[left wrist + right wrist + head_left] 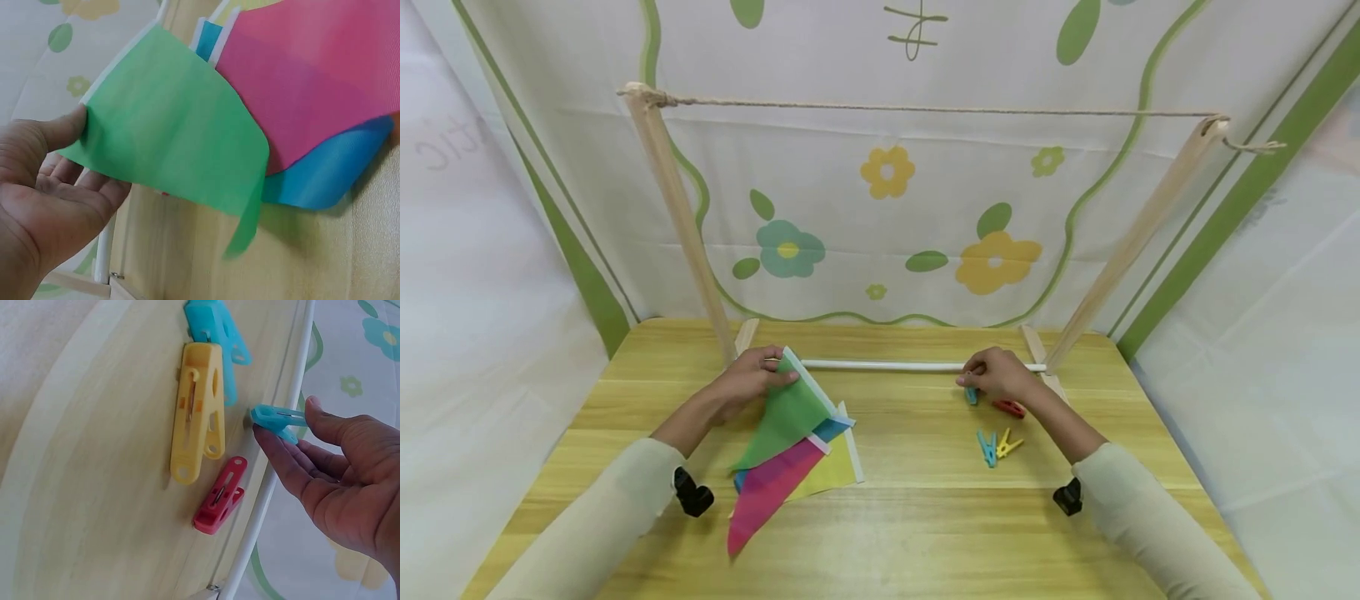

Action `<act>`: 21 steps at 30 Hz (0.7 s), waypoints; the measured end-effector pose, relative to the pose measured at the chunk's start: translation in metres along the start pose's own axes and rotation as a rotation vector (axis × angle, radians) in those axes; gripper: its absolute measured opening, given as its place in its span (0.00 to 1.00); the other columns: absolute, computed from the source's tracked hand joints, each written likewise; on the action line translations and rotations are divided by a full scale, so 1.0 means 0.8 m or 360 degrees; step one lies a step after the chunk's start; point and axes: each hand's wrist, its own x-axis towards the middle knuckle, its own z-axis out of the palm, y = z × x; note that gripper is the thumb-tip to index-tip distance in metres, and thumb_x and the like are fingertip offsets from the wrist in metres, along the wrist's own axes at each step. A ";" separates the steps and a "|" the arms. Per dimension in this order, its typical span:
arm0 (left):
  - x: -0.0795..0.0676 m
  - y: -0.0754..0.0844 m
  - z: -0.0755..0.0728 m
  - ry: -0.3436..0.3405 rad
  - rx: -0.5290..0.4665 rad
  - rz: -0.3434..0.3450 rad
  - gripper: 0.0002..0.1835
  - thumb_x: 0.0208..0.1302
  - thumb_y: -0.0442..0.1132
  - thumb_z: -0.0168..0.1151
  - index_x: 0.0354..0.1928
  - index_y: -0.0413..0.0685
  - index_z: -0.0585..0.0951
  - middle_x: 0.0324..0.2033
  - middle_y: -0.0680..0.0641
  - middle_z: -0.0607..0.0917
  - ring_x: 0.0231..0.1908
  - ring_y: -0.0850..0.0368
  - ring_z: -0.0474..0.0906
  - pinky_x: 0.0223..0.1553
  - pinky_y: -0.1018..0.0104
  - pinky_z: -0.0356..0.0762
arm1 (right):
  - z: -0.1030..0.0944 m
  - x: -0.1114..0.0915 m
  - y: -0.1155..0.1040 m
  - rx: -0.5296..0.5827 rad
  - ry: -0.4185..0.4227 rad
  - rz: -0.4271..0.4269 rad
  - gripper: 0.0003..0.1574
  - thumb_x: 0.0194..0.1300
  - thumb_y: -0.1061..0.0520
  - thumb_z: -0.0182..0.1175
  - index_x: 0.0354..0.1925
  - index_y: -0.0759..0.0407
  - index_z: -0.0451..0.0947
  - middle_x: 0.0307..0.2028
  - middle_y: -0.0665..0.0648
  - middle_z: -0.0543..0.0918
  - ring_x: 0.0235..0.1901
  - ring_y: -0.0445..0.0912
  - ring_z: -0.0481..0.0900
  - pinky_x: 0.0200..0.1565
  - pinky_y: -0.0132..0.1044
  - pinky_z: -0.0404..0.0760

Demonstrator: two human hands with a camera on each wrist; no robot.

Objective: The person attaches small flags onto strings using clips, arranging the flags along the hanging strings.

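My left hand (748,383) pinches a green triangular pennant (169,119) by a corner of its white-edged top, lifting it over the other pennants. Beneath it lie a pink pennant (775,483), a blue pennant (331,169) and a yellow pennant (835,467), overlapping on the table. Between thumb and fingers my right hand (1000,373) holds a light-blue clothespin (275,420) near the white rod. On the table below that hand are a red clothespin (220,497), a yellow clothespin (197,412) and another light-blue clothespin (988,448).
Two wooden posts, left (681,217) and right (1135,246), stand at the table's back, joined by a twine line (925,108) at the top and a white rod (880,366) near the base. A flowered cloth (835,183) hangs behind them.
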 end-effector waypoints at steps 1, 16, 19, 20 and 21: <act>-0.002 0.001 -0.002 0.0008 -0.0036 -0.0002 0.10 0.84 0.36 0.67 0.54 0.38 0.77 0.34 0.56 0.81 0.42 0.59 0.78 0.45 0.69 0.81 | -0.001 0.000 0.000 0.0013 -0.0004 0.0000 0.26 0.84 0.49 0.68 0.63 0.71 0.86 0.52 0.67 0.93 0.46 0.53 0.94 0.50 0.48 0.95; -0.014 0.040 -0.012 0.0205 -0.0535 0.0197 0.03 0.85 0.36 0.66 0.50 0.47 0.88 0.38 0.57 0.94 0.42 0.64 0.91 0.46 0.72 0.91 | -0.032 0.004 -0.011 0.0085 0.0046 -0.0100 0.27 0.86 0.51 0.65 0.65 0.74 0.82 0.55 0.72 0.91 0.46 0.56 0.95 0.53 0.54 0.96; -0.015 0.049 -0.011 0.0305 -0.0595 0.0267 0.04 0.84 0.36 0.67 0.48 0.51 0.89 0.37 0.58 0.94 0.40 0.67 0.89 0.42 0.76 0.88 | -0.040 0.003 -0.018 0.0058 0.0086 -0.0124 0.27 0.86 0.50 0.65 0.66 0.73 0.83 0.56 0.72 0.91 0.47 0.57 0.95 0.52 0.53 0.96; -0.015 0.052 -0.010 0.0340 -0.0631 0.0293 0.04 0.84 0.36 0.67 0.47 0.52 0.89 0.37 0.58 0.94 0.40 0.67 0.89 0.42 0.76 0.88 | -0.043 0.003 -0.021 0.0056 0.0092 -0.0130 0.27 0.86 0.50 0.65 0.66 0.73 0.82 0.57 0.72 0.91 0.47 0.57 0.95 0.52 0.53 0.96; -0.014 0.055 -0.009 0.0372 -0.0669 0.0326 0.05 0.84 0.36 0.67 0.47 0.52 0.89 0.36 0.58 0.94 0.40 0.67 0.89 0.42 0.76 0.88 | -0.046 0.002 -0.024 0.0067 0.0094 -0.0135 0.28 0.87 0.50 0.64 0.67 0.73 0.82 0.57 0.72 0.91 0.48 0.58 0.95 0.54 0.54 0.95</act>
